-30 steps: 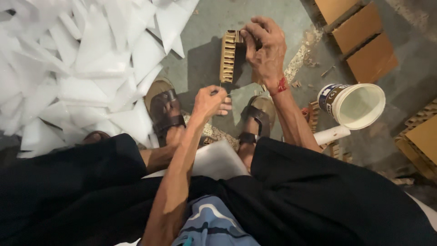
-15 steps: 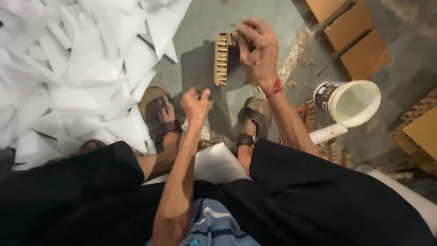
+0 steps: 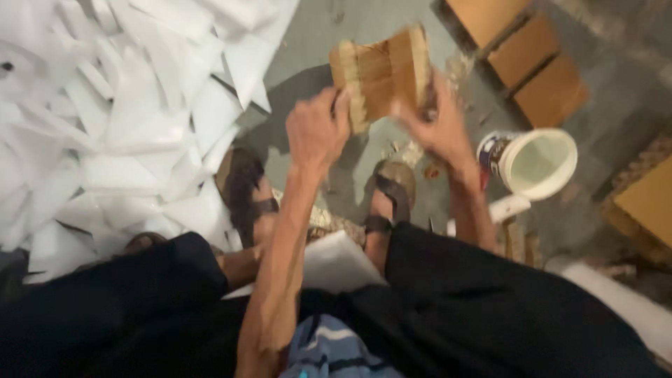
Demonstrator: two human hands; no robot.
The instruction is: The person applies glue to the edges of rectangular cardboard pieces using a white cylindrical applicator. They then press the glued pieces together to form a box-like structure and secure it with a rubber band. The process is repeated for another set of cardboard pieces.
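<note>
Gripping a stack of corrugated cardboard pieces [image 3: 381,73] from both sides, the person lifts it above the floor [image 3: 329,28]. The left hand [image 3: 316,128] is clamped on its left edge and the right hand [image 3: 437,126] on its right edge, at about one o'clock from the sandalled feet [image 3: 388,192]. It looks like a squaring-up step; a firm, even squeeze seems called for next. A white bucket [image 3: 539,164] sits at three o'clock, white foam offcuts [image 3: 105,119] at nine, and brown boards [image 3: 525,49] lie beyond.

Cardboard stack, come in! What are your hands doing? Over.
Left hand and right hand both gripping cardboard stack, lifted off floor. White bucket sits right. Nothing in the way.
</note>
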